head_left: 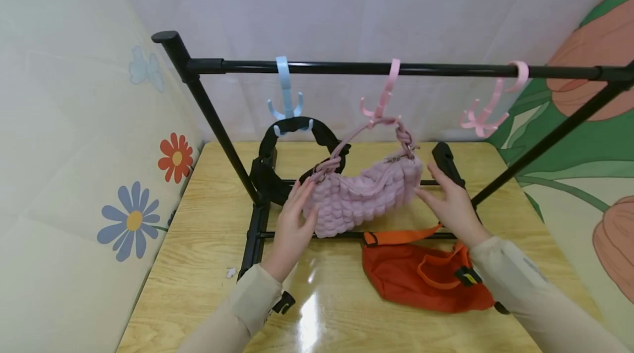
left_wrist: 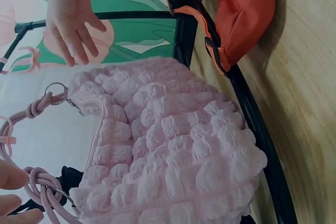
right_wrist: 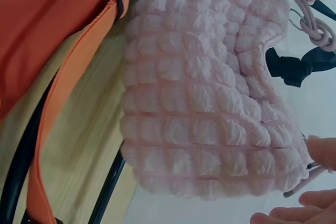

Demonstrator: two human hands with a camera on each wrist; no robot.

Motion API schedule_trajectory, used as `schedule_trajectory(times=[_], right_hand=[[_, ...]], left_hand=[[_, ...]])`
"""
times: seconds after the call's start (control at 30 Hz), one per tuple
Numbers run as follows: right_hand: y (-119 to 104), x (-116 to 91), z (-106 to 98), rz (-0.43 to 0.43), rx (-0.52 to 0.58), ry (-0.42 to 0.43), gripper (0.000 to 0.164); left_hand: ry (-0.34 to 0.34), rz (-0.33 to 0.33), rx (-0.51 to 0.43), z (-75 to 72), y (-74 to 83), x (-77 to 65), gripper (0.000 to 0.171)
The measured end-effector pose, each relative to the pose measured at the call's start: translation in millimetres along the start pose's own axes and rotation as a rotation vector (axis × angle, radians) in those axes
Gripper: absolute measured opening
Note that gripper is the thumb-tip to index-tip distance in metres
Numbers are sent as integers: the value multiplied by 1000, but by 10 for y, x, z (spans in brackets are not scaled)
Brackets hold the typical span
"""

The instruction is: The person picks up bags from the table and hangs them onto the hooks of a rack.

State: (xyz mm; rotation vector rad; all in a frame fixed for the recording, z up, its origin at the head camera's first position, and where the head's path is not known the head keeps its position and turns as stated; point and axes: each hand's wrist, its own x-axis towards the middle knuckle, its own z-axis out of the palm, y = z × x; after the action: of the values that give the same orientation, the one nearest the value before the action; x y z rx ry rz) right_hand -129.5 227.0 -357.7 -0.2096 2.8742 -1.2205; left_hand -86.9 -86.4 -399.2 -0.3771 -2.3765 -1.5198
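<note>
A lilac handbag [head_left: 364, 196] of puffy quilted fabric hangs from the middle pink hook [head_left: 384, 94] by its knotted strap, tilted with its right end higher. My left hand [head_left: 291, 226] is at the bag's left end, its fingertips by the strap knot; whether they touch cannot be told. At the opposite end my right hand [head_left: 453, 207] is held out with straight, spread fingers. In the left wrist view, the right hand [left_wrist: 73, 22] shows beyond the bag, and neither hand is curled round it. The right wrist view has the right thumb [right_wrist: 321, 151] close to the strap fitting.
The hooks hang on a black rack's top bar [head_left: 332, 69]. A blue hook [head_left: 285, 88] carries a black bag [head_left: 269, 182] on the left; another pink hook [head_left: 487, 113] hangs at right. An orange-red bag [head_left: 416, 281] lies on the wooden table [head_left: 198, 265], below my right wrist.
</note>
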Motion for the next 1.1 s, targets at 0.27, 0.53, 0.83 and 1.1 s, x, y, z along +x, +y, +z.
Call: schedule_trajectory(times=[0.27,0.53,0.83,1.1], right_hand=[[94,-36,-5,2,-16,-2,72],[200,-64,3,36,-8,-21,71],[392,-100,-5,71,3,-49,76],[550,-101,-21,115,-37,-103,78]], left_hand=[[23,67,-13,38,-29,-55,49],[34,89,11,58,-49,-96,46],[63,147,19,63,-39,-149,48],[104,226,47,86,-38,-173,46]])
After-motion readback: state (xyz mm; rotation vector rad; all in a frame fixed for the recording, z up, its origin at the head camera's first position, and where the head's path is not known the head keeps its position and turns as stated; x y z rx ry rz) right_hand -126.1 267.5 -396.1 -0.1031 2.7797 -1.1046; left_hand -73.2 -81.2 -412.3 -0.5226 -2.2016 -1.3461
